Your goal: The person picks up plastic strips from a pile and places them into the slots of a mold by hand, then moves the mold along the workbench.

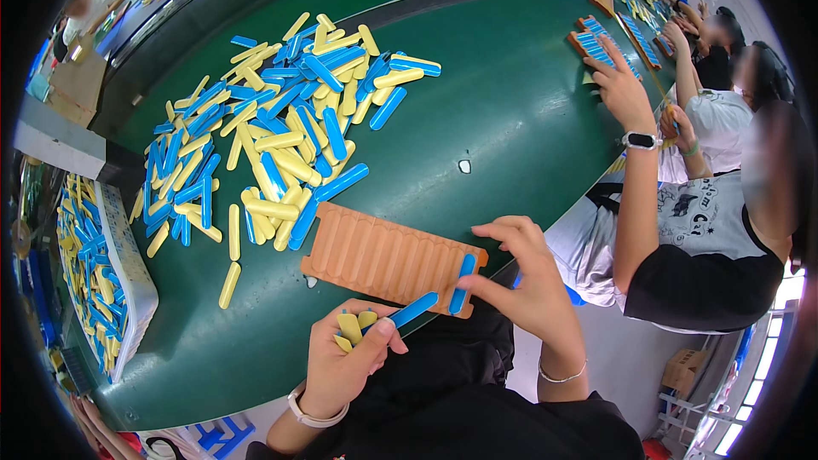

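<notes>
An orange-brown grooved tray (375,249) lies on the green table in front of me. A blue round-ended strip (465,269) sits in its rightmost groove, and the other grooves hold nothing. My right hand (528,277) is over that end with its fingers apart, the thumb touching this strip. At the tray's near edge, my left hand (354,358) is closed around several strips. One blue strip (415,311) sticks out from its thumb and fingers toward the tray, while yellow strip ends (349,325) show between the fingers.
A large loose heap of blue and yellow strips (285,140) covers the table beyond the tray. At left stands a white bin (136,290) full of strips. On the right a co-worker's hand (618,89) touches a filled tray (592,44). A small white scrap (464,167) lies mid-table.
</notes>
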A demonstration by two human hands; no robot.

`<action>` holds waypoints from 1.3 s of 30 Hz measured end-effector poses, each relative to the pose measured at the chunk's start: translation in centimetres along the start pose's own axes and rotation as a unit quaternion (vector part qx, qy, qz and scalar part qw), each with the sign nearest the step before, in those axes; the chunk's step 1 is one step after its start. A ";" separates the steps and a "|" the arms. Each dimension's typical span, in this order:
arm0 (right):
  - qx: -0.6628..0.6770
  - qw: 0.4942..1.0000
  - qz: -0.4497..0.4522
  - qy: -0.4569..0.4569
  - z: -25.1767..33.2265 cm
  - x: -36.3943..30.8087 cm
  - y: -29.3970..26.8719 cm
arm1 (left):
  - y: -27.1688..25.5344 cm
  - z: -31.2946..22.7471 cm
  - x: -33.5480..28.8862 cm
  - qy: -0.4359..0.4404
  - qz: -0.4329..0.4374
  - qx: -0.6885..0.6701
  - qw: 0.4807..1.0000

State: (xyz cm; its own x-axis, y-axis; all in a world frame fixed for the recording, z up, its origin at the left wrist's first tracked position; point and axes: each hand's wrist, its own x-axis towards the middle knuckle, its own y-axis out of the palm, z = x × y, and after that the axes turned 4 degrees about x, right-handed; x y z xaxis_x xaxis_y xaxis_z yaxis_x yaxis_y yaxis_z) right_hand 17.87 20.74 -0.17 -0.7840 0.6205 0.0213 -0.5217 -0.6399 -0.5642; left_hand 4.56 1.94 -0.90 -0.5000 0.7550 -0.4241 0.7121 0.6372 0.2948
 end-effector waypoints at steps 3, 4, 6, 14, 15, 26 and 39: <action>-0.002 0.999 -0.026 0.018 -0.1 -0.4 -0.3 | -0.4 0.1 0.0 -0.020 0.017 -0.026 0.999; 0.000 0.999 -0.024 0.021 -0.1 -0.6 -0.3 | -0.6 0.0 0.0 -0.018 0.018 -0.027 0.999; -0.019 0.999 0.024 -0.038 -0.1 -1.2 -0.5 | -0.6 0.0 0.1 -0.021 0.018 -0.029 0.999; -0.164 0.949 0.146 -0.227 0.8 1.0 -1.8 | -0.4 -0.1 0.5 -0.011 0.017 -0.014 1.000; -0.191 0.927 0.193 -0.257 0.8 1.3 -1.9 | -0.5 -0.1 0.5 -0.011 0.015 -0.016 1.000; -0.229 0.865 0.330 -0.299 2.2 4.0 -2.8 | -0.7 0.1 0.3 -0.007 0.020 -0.038 0.999; -0.249 0.913 0.164 -0.278 1.5 -0.8 -0.6 | -0.6 -0.1 0.5 -0.017 0.022 -0.031 0.999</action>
State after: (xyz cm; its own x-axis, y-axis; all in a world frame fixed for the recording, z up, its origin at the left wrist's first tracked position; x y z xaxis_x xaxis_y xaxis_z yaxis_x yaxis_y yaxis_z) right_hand 18.31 20.02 1.37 -0.9923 0.0174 0.1224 -0.1198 -0.3790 -0.9176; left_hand 3.84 1.92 -1.22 -0.4521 0.7771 -0.4378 0.7005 0.6132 0.3651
